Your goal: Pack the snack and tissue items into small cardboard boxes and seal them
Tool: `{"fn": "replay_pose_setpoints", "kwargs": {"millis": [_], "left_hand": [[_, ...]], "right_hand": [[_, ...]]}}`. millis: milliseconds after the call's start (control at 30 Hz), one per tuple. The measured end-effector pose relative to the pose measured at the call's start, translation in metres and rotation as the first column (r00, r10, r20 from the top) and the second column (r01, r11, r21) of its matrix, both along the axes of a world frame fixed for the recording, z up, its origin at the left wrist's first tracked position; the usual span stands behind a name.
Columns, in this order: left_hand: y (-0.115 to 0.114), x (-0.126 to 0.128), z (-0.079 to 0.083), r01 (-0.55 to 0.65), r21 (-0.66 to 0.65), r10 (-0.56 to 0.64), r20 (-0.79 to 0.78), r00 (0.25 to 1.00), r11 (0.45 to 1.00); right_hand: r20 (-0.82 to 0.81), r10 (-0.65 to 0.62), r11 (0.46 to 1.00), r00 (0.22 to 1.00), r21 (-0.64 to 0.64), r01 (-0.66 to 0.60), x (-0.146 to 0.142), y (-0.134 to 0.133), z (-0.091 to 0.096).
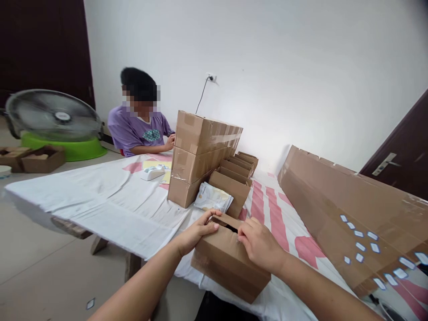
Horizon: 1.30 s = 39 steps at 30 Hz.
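Note:
A small brown cardboard box [227, 263] lies on the cloth-covered table [100, 196] right in front of me. My left hand [197, 232] rests on its top left edge, fingers curled over the flap. At the top right, my right hand [259, 243] presses the flap with bent fingers. Just behind the box a white printed pouch [214, 197] leans against a row of several open small boxes [234, 180].
A stack of three taped cartons [200, 154] stands mid-table. A large flat cardboard sheet [351, 209] with white stickers lies along the right. A person in a purple shirt [137, 129] sits at the far side by a white device [153, 172]. A fan [53, 116] stands left.

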<state>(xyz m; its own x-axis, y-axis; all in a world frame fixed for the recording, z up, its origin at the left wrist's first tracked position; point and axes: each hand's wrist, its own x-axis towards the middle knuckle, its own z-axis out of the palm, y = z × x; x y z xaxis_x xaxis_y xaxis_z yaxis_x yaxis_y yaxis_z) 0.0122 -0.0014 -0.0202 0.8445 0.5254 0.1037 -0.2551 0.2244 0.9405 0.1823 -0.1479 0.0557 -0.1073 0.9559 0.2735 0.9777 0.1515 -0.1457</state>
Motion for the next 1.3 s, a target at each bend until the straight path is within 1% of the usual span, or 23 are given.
{"fn": "replay_pose_setpoints", "kwargs": {"millis": [67,133,233,300,367,433,500,567,600,667,733,800,867,933,1033,1100,1133,1200,1233,1300], "left_hand": [[0.0,0.001,-0.001,-0.012,-0.002,0.012,0.0,1.0,1.0],[0.0,0.001,-0.003,-0.029,0.007,0.029,-0.009,1.0,1.0],[0.001,0.001,-0.003,-0.043,0.023,0.044,-0.026,0.999,0.999],[0.001,0.0,-0.002,-0.041,0.024,0.042,-0.043,0.998,0.999],[0.0,-0.002,0.0,-0.043,0.03,0.045,-0.06,0.997,0.999],[-0.002,-0.003,0.003,-0.072,0.055,0.076,-0.087,0.993,0.996],[-0.004,-0.003,0.005,-0.121,0.092,0.133,-0.135,0.982,0.988],[-0.004,-0.002,0.008,-0.14,0.118,0.159,-0.178,0.971,0.983],[-0.004,-0.001,0.009,-0.138,0.123,0.161,-0.198,0.967,0.983],[-0.005,0.001,0.011,-0.134,0.139,0.164,-0.231,0.959,0.981],[-0.007,0.003,0.013,-0.141,0.156,0.177,-0.254,0.951,0.978],[-0.01,0.004,0.015,-0.144,0.152,0.182,-0.272,0.945,0.978],[-0.011,0.004,0.017,-0.145,0.144,0.181,-0.287,0.941,0.979],[-0.011,0.004,0.017,-0.145,0.149,0.183,-0.288,0.94,0.978],[-0.011,0.004,0.016,-0.152,0.164,0.193,-0.277,0.941,0.975],[-0.011,0.004,0.016,-0.145,0.16,0.185,-0.275,0.943,0.976],[-0.012,0.004,0.016,-0.147,0.159,0.186,-0.27,0.945,0.976],[-0.014,0.003,0.017,-0.18,0.181,0.222,-0.246,0.943,0.967],[-0.015,0.002,0.018,-0.221,0.213,0.268,-0.23,0.935,0.952],[-0.017,-0.001,0.018,-0.323,0.31,0.393,-0.199,0.898,0.894]], "right_hand": [[0.016,0.035,0.999,0.999,0.021,-0.035,0.0,-0.005,-0.005],[-0.015,0.064,0.997,0.998,0.042,-0.063,-0.002,-0.012,-0.006],[-0.109,0.111,0.992,0.988,0.079,-0.103,-0.005,-0.028,0.001],[-0.185,0.118,0.99,0.976,0.093,-0.102,-0.005,-0.044,0.009],[-0.283,0.06,0.996,0.957,0.076,-0.04,0.001,-0.063,0.014],[-0.402,-0.055,0.998,0.914,0.016,0.068,0.015,-0.083,0.011],[-0.524,-0.202,0.979,0.828,-0.08,0.189,0.036,-0.103,-0.001],[-0.604,-0.35,0.936,0.716,-0.189,0.298,0.063,-0.127,-0.023],[-0.615,-0.422,0.905,0.666,-0.24,0.351,0.076,-0.139,-0.036],[-0.554,-0.572,0.819,0.605,-0.337,0.465,0.098,-0.162,-0.065],[-0.435,-0.694,0.72,0.574,-0.405,0.563,0.111,-0.18,-0.091],[-0.333,-0.762,0.647,0.556,-0.437,0.625,0.115,-0.19,-0.112],[-0.276,-0.789,0.611,0.549,-0.434,0.662,0.114,-0.193,-0.123],[-0.225,-0.803,0.592,0.553,-0.408,0.694,0.112,-0.193,-0.125],[-0.168,-0.799,0.595,0.578,-0.366,0.716,0.11,-0.191,-0.119],[-0.108,-0.779,0.616,0.618,-0.312,0.723,0.109,-0.193,-0.114],[-0.084,-0.763,0.636,0.641,-0.274,0.722,0.107,-0.194,-0.112],[-0.083,-0.716,0.695,0.693,-0.186,0.695,0.104,-0.195,-0.109],[-0.112,-0.683,0.73,0.722,-0.149,0.667,0.101,-0.194,-0.106],[-0.193,-0.602,0.797,0.775,-0.092,0.596,0.095,-0.191,-0.099]]}}
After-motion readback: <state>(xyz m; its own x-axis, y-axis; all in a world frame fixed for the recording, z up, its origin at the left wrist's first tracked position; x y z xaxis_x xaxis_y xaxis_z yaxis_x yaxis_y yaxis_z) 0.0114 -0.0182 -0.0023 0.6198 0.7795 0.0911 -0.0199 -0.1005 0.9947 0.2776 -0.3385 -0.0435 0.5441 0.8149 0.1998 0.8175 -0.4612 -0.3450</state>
